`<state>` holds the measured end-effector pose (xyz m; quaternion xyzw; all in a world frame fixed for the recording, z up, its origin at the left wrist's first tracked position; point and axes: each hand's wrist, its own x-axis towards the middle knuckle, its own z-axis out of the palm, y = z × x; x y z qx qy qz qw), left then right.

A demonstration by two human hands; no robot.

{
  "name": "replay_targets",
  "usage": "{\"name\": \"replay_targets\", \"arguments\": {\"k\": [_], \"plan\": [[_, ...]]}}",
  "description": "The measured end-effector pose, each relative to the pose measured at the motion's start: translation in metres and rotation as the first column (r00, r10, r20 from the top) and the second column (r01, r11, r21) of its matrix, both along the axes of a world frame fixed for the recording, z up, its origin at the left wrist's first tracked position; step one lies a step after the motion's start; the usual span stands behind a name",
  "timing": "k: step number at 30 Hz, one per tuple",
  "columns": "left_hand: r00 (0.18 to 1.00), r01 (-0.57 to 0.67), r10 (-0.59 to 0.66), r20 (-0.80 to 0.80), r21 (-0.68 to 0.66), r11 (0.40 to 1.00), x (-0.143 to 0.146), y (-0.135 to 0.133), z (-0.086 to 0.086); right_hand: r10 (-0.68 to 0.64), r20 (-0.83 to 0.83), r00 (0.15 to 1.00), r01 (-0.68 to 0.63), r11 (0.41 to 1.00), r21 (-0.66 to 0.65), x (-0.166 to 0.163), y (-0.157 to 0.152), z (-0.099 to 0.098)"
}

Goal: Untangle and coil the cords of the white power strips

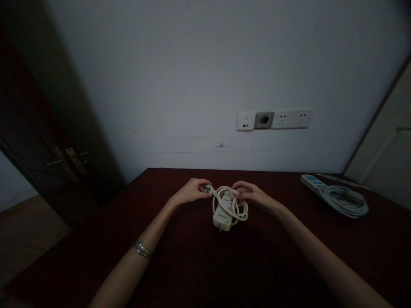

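Note:
A cream power strip [221,217] lies on the dark red table with its cord [231,212] looped loosely over and around it. The plug [208,188] at the cord's end is pinched between the thumb and fingers of my left hand [192,191], to the left of the coil. My right hand [253,195] has its fingers curled around the upper right part of the looped cord, by the strip's far end. Some of its fingertips are hidden behind the cord loops.
A second power strip [311,183] with a coiled white cord [345,200] lies at the table's right. Sockets [290,119] and a switch plate [263,120] are on the wall behind the table [180,256]. A door [41,141] with a handle stands at the left.

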<state>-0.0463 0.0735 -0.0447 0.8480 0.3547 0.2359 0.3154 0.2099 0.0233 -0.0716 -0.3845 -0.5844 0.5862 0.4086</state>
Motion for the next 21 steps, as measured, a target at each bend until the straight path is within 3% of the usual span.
{"name": "replay_targets", "arguments": {"k": [12,17,21], "plan": [[0.979,0.024,0.004,-0.204,0.133,0.991,-0.002,-0.005,0.005,0.052,-0.08,0.995,-0.053,0.998,-0.013,-0.001,0.002,-0.008],[0.986,0.012,0.009,-0.169,0.124,0.992,-0.003,-0.003,0.004,-0.011,-0.099,0.995,0.012,1.0,0.001,-0.003,0.003,-0.012],[0.999,-0.005,0.009,-0.047,0.083,0.997,-0.003,0.001,-0.001,-0.103,-0.137,0.985,0.098,0.994,-0.044,-0.006,0.002,-0.013]]}}
